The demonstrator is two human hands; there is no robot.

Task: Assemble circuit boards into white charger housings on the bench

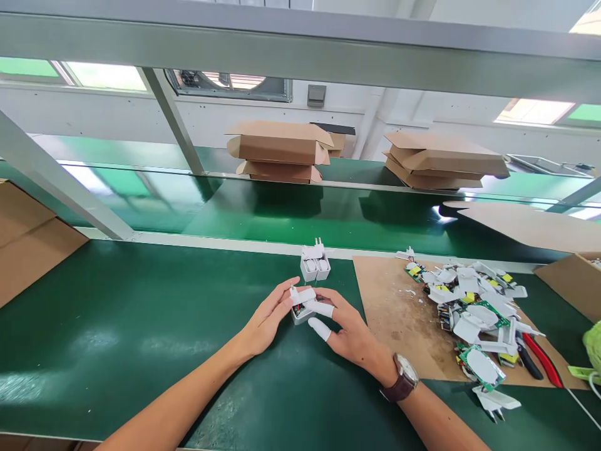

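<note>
A white plug-in power adapter [303, 314] is between my two hands over the green mat; its casing is open, and circuit parts with a bit of red show inside. My left hand [268, 321] grips its left side near the upright plug part. My right hand [351, 331], with white finger cots on thumb and a finger, holds the right side; its thumb is lower and slightly apart from the casing. Just beyond my hands stand paired white adapter casings [315, 266] with a plug part on top. My fingertips behind the adapter are partly hidden.
A pile of white plug parts and circuit boards [474, 307] lies on a cardboard sheet [389, 319] at right, beside red-and-black-handled pliers [544, 360]. Cardboard boxes [277, 150] stand on the back shelf. A metal beam [300, 53] crosses overhead. One carton [37, 244] sits at left.
</note>
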